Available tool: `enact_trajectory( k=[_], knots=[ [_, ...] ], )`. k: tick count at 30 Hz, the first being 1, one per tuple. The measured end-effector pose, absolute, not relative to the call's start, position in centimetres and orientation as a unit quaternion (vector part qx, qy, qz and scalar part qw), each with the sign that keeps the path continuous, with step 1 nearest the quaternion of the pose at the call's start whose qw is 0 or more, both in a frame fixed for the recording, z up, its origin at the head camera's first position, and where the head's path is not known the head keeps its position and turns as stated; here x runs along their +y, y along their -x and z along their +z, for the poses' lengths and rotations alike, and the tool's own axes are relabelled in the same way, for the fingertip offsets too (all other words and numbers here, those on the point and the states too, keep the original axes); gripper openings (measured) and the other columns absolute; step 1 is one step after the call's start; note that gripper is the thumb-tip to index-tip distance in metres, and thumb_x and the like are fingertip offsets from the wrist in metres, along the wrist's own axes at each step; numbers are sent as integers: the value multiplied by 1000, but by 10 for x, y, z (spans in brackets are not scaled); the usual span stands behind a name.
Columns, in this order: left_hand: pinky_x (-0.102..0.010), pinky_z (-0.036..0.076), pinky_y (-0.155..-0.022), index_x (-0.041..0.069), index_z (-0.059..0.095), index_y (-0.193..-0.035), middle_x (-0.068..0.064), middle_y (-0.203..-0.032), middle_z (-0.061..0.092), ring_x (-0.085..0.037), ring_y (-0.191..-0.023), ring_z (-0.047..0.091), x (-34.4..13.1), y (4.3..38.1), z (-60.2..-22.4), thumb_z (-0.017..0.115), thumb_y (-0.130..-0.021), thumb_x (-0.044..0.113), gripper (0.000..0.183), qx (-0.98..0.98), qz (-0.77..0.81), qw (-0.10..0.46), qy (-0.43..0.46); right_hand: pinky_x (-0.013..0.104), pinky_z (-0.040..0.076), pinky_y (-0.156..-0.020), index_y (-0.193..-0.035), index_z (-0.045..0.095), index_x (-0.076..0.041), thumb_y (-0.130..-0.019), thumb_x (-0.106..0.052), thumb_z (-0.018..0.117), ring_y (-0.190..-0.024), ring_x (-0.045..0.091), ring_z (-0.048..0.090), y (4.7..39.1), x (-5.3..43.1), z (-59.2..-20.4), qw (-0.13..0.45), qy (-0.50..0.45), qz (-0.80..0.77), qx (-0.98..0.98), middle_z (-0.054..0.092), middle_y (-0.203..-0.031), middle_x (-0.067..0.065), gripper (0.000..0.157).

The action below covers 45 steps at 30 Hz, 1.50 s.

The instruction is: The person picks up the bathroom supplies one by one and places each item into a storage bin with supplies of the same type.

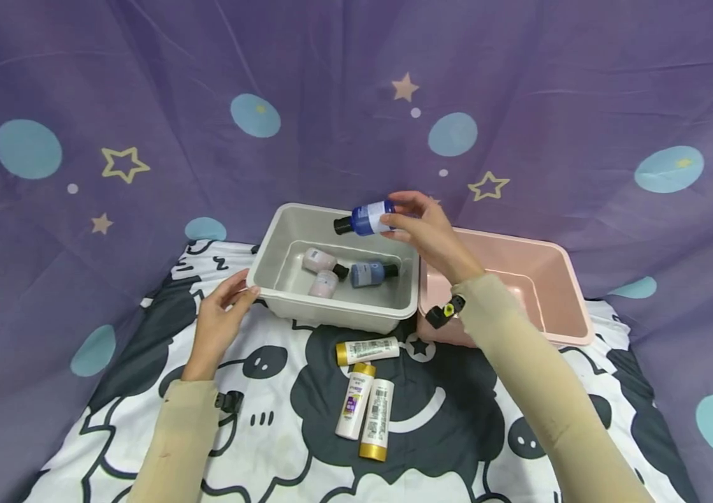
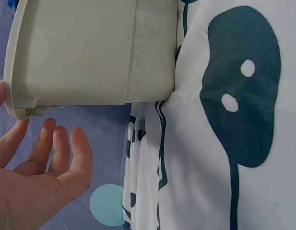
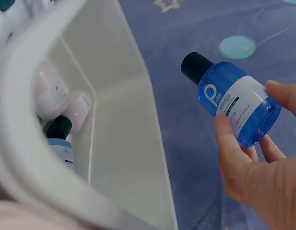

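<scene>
My right hand (image 1: 422, 227) holds a blue bottle (image 1: 365, 218) with a black cap and white label above the grey bin (image 1: 331, 302). The bottle lies tilted on its side, cap pointing left, with thumb and fingers around its base end in the right wrist view. At the bin's front left corner, my left hand (image 1: 221, 321) pinches the rim between thumb and index finger, the other fingers loose in the left wrist view. Inside the bin lie a pale pink bottle (image 1: 319, 260), a second pink bottle (image 1: 323, 284) and a smaller-looking blue bottle (image 1: 367, 274).
A pink bin (image 1: 558, 279) stands against the grey bin's right side. In front, on the patterned cloth (image 1: 268, 433), lie three white tubes with gold caps: one crosswise tube (image 1: 369, 351), a left tube (image 1: 354, 405) and a right tube (image 1: 378, 416). A purple curtain (image 1: 344, 91) hangs behind.
</scene>
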<state>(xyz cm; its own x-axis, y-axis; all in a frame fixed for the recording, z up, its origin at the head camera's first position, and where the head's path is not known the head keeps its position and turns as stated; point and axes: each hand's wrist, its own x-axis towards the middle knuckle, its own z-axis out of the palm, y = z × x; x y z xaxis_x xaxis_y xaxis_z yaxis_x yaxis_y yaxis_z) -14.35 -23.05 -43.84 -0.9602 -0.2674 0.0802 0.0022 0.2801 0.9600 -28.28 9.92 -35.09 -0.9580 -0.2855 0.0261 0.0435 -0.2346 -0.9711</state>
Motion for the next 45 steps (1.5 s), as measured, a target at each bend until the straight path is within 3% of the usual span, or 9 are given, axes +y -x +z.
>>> enact_trajectory(
  k=[2,12,22,30,36,45],
  knots=[
    [-13,50,-80,3,53,-144,-20,-131,60,-24,-111,58,-228,140,-431,68,-98,19,50,-793,-593,117,-79,42,56,-90,-136,46,9,-87,11,69,-104,29,57,293,90,-354,112,94,-771,619,48,-117,19,54],
    [-15,50,-83,13,55,-144,-13,-132,61,-23,-114,58,-241,153,-460,71,-96,28,53,-787,-601,120,-80,41,59,-84,-127,53,7,-83,13,73,-91,23,60,322,57,-382,115,55,-746,654,50,-103,13,49],
    [-18,51,-86,16,58,-142,-12,-130,62,-24,-115,58,-242,156,-463,72,-94,37,55,-783,-603,130,-75,58,47,-97,-131,48,14,-88,18,55,-84,24,63,322,59,-381,94,47,-778,619,57,-91,10,43],
    [-15,50,-83,16,57,-143,-12,-130,62,-21,-113,58,-240,153,-460,72,-95,30,53,-785,-602,124,-85,49,55,-91,-131,51,11,-95,10,57,-85,24,61,299,75,-366,81,82,-772,625,60,-100,13,36],
    [-14,49,-81,4,54,-143,-21,-130,60,-23,-111,58,-231,142,-436,69,-97,19,50,-785,-602,124,-81,46,57,-87,-125,58,4,-97,4,61,-91,28,63,268,90,-358,72,127,-762,632,61,-101,13,28],
    [-13,49,-80,2,54,-143,-23,-130,60,-23,-109,58,-226,138,-428,68,-98,21,51,-788,-598,124,-83,44,57,-88,-125,60,-2,-98,-3,63,-100,34,62,225,118,-359,59,149,-744,648,58,-112,18,27]
  ],
)
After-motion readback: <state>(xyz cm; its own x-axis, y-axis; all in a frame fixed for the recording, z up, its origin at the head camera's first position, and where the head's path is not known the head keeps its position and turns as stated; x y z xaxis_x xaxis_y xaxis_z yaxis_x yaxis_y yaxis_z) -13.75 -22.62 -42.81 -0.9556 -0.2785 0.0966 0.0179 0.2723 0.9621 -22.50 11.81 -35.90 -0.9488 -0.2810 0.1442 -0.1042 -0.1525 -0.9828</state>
